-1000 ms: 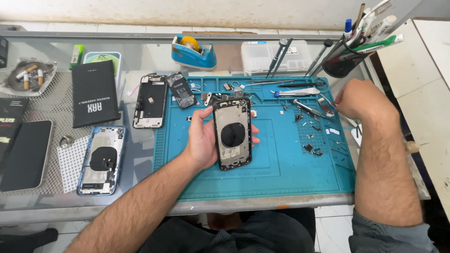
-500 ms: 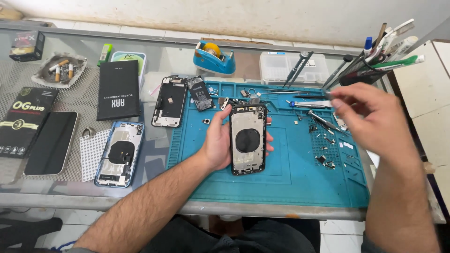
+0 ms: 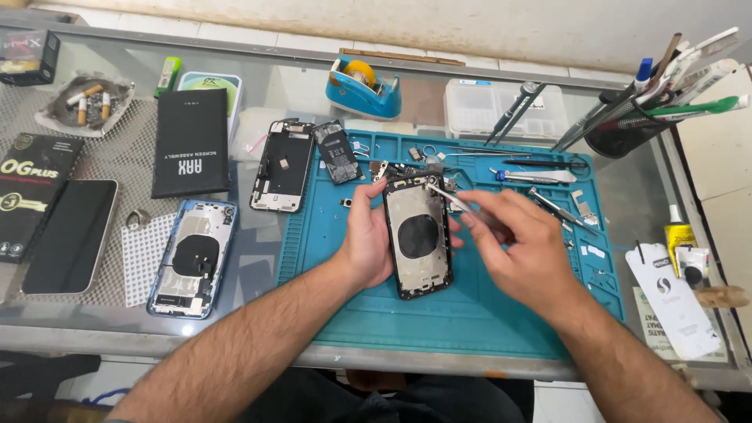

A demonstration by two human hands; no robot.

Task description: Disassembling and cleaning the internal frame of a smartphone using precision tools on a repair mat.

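On mat: opened black phone housing (image 3: 417, 237), centre of teal silicone work mat (image 3: 470, 313).
Left hand (image 3: 366, 243): cups housing's left edge.
Right hand (image 3: 517, 251): pinches metal tweezers (image 3: 450, 200), tips at housing's top corner.
Around: black phone frame (image 3: 282, 166); blue-edged phone back (image 3: 192, 258) left.
Surface: glass table (image 3: 258, 270).
Containers: black mesh cup (image 3: 619, 133) holds pens; ashtray (image 3: 82, 106) holds cigarette butts.

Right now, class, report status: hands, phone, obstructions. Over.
Left hand grips phone frame on mat. Right hand holds tweezers, tips at frame's top corner. Loose parts just above; nothing blocking.
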